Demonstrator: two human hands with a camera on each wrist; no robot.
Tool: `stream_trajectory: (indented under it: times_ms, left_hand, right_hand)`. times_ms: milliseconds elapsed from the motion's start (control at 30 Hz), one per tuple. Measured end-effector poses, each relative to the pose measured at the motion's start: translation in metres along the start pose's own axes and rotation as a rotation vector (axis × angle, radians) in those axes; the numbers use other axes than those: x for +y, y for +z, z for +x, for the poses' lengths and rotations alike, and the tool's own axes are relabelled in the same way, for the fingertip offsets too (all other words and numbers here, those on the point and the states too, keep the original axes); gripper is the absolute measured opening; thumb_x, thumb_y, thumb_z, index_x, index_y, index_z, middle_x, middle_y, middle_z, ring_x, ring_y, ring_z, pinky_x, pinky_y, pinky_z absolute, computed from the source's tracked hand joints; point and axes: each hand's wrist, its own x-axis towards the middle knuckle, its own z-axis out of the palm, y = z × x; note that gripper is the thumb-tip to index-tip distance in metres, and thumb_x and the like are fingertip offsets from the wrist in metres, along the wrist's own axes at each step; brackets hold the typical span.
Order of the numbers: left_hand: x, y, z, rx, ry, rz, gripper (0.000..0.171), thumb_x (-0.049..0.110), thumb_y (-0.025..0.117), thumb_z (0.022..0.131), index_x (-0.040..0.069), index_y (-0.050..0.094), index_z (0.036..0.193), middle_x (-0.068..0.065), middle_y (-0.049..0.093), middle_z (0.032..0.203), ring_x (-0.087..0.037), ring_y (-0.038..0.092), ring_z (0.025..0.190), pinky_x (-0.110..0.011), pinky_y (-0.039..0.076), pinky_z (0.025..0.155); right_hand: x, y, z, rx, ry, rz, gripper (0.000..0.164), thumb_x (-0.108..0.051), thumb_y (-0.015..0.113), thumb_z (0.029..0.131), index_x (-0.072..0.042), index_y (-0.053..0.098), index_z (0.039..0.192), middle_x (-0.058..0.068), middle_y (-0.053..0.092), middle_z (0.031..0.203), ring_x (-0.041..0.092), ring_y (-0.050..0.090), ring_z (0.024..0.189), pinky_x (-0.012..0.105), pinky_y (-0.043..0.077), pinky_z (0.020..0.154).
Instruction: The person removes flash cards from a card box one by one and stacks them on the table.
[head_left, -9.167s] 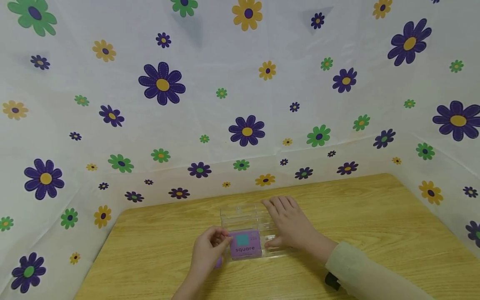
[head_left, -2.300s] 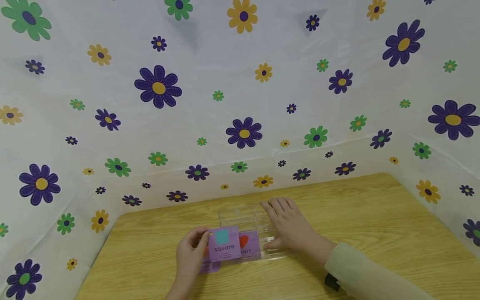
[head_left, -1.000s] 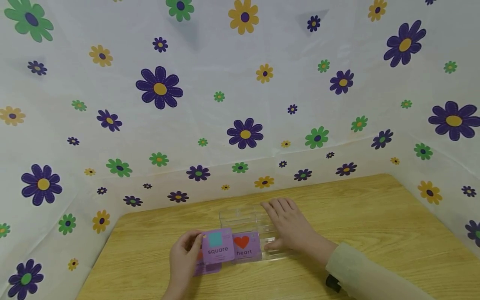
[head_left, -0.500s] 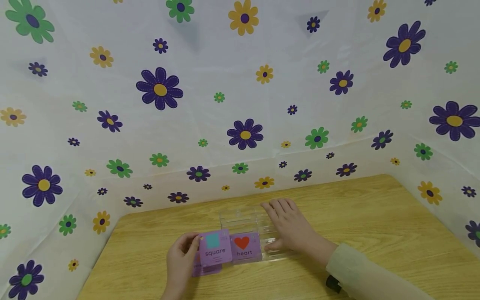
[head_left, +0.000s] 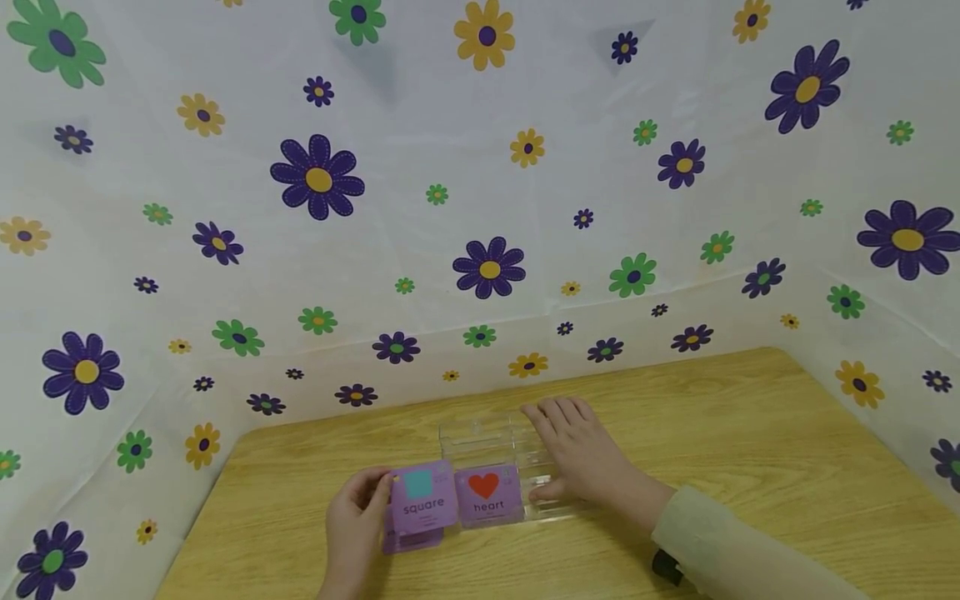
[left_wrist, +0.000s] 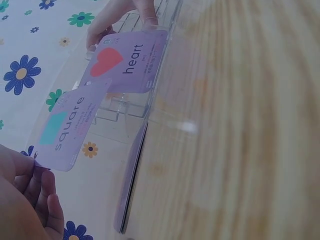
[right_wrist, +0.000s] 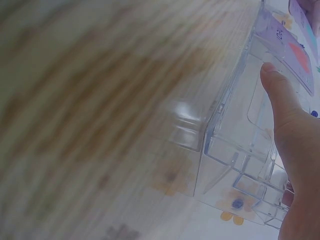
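Note:
My left hand pinches the left edge of a purple card reading "square", with a teal square on it. The card is raised and tilted over other purple cards lying on the table. A "heart" card with a red heart stands in the lower front tier of a clear plastic stepped display stand. My right hand grips the stand's right part, thumb in front and fingers over the upper tiers. In the right wrist view, the thumb lies against the clear plastic. Some fingertips are hidden.
A wood-grain table extends around the stand. White cloth printed with flowers hangs behind and at both sides. A dark strap shows below the right sleeve.
The "square" card has come out of the stand and moved left in my left hand, uncovering the "heart" card behind it. My right hand has stayed on the stand.

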Motion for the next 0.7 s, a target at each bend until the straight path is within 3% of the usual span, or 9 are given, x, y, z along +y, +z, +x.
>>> stream_trajectory:
  times_ms: [700]
  left_hand:
    - [-0.005,-0.012,0.002,0.017,-0.022,-0.003,0.019,0.008,0.063,0.106,-0.004,0.072,0.118,-0.008,0.077,0.101,0.001,0.064,0.08,-0.014,0.053,0.075]
  right_hand:
    - [0.001,0.0,0.0,0.006,0.0,0.002,0.129,-0.091,0.076,0.065,-0.008,0.041,0.157,0.011,0.055,0.142,0.028,0.051,0.128,0.049,0.044,0.116]
